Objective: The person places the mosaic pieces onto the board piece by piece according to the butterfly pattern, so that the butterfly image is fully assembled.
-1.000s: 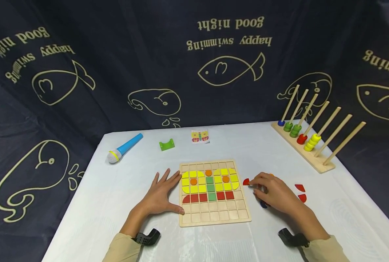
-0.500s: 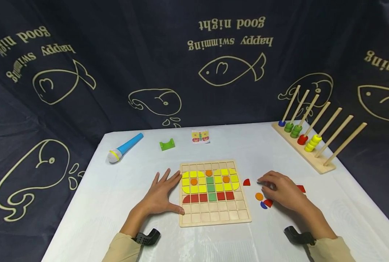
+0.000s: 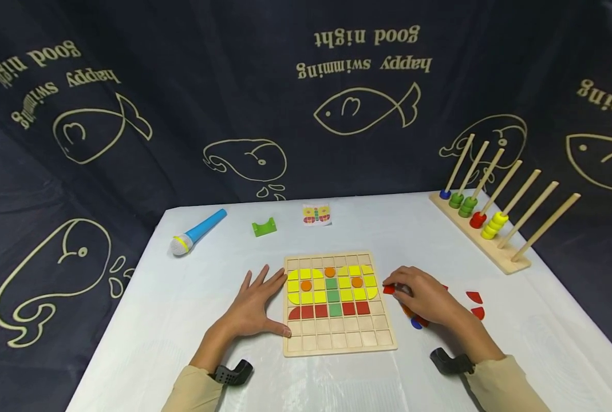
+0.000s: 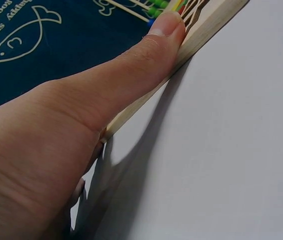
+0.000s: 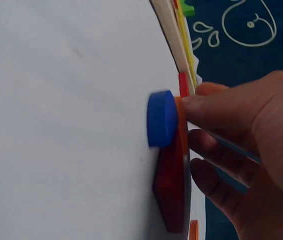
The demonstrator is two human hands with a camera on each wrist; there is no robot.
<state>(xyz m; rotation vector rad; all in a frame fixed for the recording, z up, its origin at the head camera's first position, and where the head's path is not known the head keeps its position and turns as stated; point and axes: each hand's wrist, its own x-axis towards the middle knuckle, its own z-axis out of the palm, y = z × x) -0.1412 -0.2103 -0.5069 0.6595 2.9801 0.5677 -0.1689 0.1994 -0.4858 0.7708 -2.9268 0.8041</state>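
Observation:
My left hand (image 3: 254, 306) lies with spread fingers along the left edge of a wooden grid board (image 3: 330, 342). In the left wrist view its thumb (image 4: 131, 70) presses the board's side. Yellow, orange, green and red tiles form a butterfly pattern on the board, with a red row (image 3: 321, 311) lowest. Just right of the board, my right hand (image 3: 424, 294) pinches a red quarter-circle tile (image 3: 389, 290) between thumb and index finger. Beneath this hand are a blue tile (image 5: 160, 119), an orange tile and a darker red tile (image 5: 174, 182), partly hidden.
Two red tiles (image 3: 477, 313) lie farther right. Behind the board are a butterfly picture card (image 3: 316, 214), a green arch block (image 3: 264, 227) and a toy microphone (image 3: 198, 231). A wooden peg rack with coloured rings (image 3: 501, 252) stands at the back right.
My right hand first drew away rightward from the red quarter-circle tile, uncovering the loose tiles, then came back left to it. The left hand has stayed on the board.

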